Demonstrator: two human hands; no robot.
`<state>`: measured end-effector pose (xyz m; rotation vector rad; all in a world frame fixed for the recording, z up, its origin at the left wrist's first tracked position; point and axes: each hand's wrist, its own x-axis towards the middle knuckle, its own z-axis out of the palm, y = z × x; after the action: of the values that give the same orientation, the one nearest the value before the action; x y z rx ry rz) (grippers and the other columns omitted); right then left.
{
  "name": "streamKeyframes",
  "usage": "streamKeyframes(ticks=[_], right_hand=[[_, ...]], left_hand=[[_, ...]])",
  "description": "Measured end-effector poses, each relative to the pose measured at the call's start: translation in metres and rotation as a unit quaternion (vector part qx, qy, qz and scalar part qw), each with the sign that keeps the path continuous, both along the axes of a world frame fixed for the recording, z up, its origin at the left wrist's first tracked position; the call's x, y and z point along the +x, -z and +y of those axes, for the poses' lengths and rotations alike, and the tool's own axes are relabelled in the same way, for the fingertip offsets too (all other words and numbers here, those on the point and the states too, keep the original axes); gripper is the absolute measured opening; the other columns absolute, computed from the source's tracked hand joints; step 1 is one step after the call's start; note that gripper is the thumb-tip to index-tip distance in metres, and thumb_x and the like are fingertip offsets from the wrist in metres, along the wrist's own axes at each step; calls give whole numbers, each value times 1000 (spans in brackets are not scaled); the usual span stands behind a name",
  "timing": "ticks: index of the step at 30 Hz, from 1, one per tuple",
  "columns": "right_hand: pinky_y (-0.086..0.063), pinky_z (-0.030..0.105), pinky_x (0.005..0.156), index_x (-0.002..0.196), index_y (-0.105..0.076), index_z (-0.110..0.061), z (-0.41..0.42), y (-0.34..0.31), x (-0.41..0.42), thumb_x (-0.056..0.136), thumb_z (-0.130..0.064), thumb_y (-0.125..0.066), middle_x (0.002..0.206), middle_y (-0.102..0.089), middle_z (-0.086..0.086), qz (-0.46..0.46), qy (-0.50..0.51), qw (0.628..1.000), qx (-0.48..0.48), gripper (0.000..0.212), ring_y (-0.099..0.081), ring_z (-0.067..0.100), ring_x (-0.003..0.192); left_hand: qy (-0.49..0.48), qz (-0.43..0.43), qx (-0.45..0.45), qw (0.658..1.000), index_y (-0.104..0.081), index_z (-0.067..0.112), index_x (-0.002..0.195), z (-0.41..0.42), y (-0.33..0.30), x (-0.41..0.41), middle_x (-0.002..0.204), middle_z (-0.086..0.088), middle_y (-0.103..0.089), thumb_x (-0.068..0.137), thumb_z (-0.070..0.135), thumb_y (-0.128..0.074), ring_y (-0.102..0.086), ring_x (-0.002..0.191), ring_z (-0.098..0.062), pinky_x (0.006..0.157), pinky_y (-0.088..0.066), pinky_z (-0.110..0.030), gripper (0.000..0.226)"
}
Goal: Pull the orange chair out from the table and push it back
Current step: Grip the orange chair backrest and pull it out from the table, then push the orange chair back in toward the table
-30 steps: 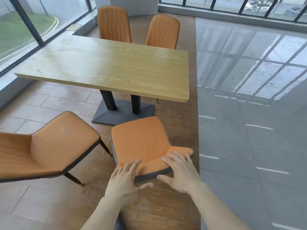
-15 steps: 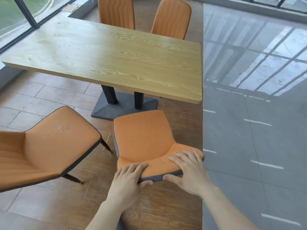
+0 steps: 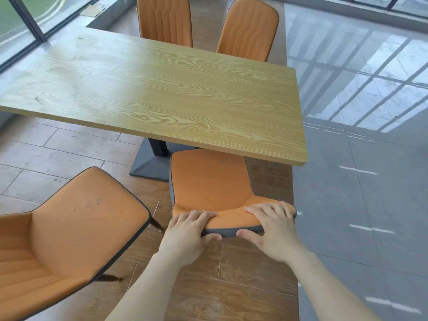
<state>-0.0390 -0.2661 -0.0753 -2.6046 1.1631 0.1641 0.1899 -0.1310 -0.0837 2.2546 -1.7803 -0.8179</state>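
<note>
Right now both hands are gripping the top edge of the orange chair's [image 3: 212, 186] backrest: the left hand [image 3: 188, 235] and right hand [image 3: 269, 230] are curling fingers over the front, thumbs pressing the grey back. Its smooth orange seat is reaching just under the near edge of the wooden table [image 3: 162, 93]. A second orange chair [image 3: 69, 228] is standing close on the left, two more [image 3: 164, 19] facing across the table.

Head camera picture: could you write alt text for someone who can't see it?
Two bare hands, left hand and right hand, grip the top of an orange chair whose seat front sits just under a wooden table. Another chair stands to the left; two more face them across the table.
</note>
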Motion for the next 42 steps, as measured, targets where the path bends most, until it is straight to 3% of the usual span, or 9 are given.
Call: streamKeyframes(ticks=[12,15,20,30,33,38,42], right_hand=[[-7,49,122,146,-49,-42,-40,-6,-2,78,-101,-14,148,-49,-18,25,-20,999,15,97,-33,16,139],[5,50,124,152,-40,-43,-42,-10,-4,74,-103,-9,159,-40,-14,49,-24,998,26,102,-21,20,151],[18,57,121,161,-21,-43,-23,-21,-1,77,-100,-9,172,-14,-3,41,19,999,30,102,7,26,158],[14,53,125,163,-9,-40,88,-48,108,83,-96,-9,173,4,0,-30,6,999,24,97,20,21,156],[14,53,125,163,-6,-41,129,-61,162,86,-93,-20,172,7,-1,-30,0,999,32,94,20,20,156],[14,47,125,163,-8,-41,232,-80,264,86,-93,-24,173,5,-4,-54,14,997,46,94,14,18,157],[8,48,127,162,-9,-42,337,-80,346,72,-101,-11,173,2,-5,-68,29,992,100,108,11,17,158]], left_hand=[[16,4,18,1000,-28,45,145,-30,-3,-2,143,16,-45,86,86,-24,-38,131,-18,111,-31,-44,72],[18,-3,31,999,-23,45,148,-31,-5,-6,148,14,-41,84,89,-19,-33,138,-20,117,-23,-49,78],[-9,-37,26,999,-5,44,154,-12,-17,-4,164,6,-19,89,83,-21,-9,151,-23,123,-2,-49,77],[-86,-108,28,990,-7,44,154,135,-55,132,163,7,-22,82,84,-6,-16,150,-21,124,-4,-47,83],[-109,-118,2,987,-7,44,154,180,-67,187,160,8,-27,82,85,-7,-21,148,-20,124,-7,-46,83],[-139,-112,-66,982,-14,42,154,272,-89,283,156,9,-31,84,83,-13,-27,144,-19,122,-11,-45,81],[-163,-101,-72,979,-16,43,153,363,-99,355,157,12,-28,81,82,-16,-23,144,-18,122,-7,-44,82]])
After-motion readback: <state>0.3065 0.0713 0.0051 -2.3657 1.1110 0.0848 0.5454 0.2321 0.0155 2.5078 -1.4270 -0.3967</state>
